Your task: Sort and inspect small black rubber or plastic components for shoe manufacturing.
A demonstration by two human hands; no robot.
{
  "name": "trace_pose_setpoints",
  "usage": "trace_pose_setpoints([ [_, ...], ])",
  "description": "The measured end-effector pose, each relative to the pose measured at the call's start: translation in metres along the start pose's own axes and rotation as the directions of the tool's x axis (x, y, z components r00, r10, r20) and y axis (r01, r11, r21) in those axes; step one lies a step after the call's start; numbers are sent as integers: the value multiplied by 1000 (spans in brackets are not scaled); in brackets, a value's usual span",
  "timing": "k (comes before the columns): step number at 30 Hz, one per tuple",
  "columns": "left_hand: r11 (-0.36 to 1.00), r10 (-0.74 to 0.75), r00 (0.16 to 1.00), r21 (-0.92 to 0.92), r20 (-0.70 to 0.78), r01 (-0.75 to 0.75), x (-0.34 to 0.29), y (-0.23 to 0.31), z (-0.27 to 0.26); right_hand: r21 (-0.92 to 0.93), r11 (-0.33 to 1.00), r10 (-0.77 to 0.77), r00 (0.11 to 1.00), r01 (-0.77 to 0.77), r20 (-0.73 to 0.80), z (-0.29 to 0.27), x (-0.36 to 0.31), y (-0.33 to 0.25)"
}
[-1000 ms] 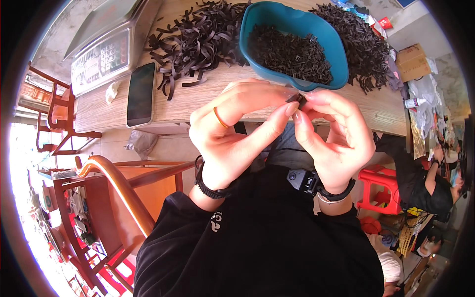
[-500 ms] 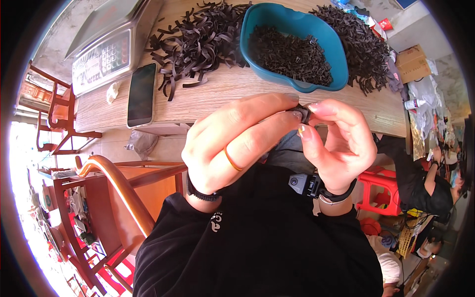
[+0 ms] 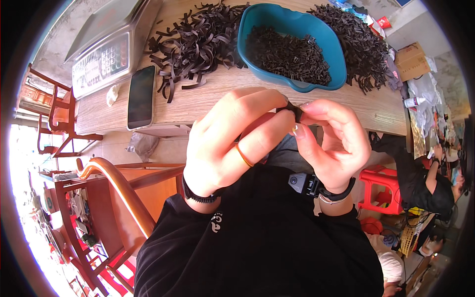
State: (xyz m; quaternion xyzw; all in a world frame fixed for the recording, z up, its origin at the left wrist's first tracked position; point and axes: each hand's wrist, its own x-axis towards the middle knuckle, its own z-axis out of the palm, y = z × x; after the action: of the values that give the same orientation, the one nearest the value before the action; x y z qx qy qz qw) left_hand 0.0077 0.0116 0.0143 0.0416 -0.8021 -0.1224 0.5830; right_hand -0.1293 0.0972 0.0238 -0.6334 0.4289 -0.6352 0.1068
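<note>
Tabletop [image 3: 190, 106] bears part-filled teal tub [image 3: 279, 16] and apparently unworked strip heap [image 3: 200, 44]; left hand [image 3: 222, 133] and right hand [image 3: 339, 136] pinch one dark piece [image 3: 297, 113], grip narrow.

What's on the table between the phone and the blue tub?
A loose heap of dark strips lies between the phone and the blue tub, as the head view shows.
</note>
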Motion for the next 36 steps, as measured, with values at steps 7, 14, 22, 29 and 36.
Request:
trace_pose_setpoints([
  [7, 993, -1, 999, -122, -52, -5, 3, 2, -7, 209, 960, 162, 980, -184, 119, -8, 0, -1],
  [14, 986, -29, 999, -165, -24, 25, 0, -1, -8, 435, 794, 390, 905, -424, 171, -6, 1, -5],
  [22, 977, -46, 999, -209, -24, 40, -3, -7, 0, 388, 771, 451, 863, -505, 227, -7, 1, -5],
  [29, 985, -148, 989, -90, 11, 148, -2, -4, -2, 194, 911, 346, 930, -364, 121, 0, 0, -4],
  [36, 986, -163, 987, -40, -4, 163, 2, 2, -5, 313, 877, 342, 931, -365, 129, 1, -4, -4],
])
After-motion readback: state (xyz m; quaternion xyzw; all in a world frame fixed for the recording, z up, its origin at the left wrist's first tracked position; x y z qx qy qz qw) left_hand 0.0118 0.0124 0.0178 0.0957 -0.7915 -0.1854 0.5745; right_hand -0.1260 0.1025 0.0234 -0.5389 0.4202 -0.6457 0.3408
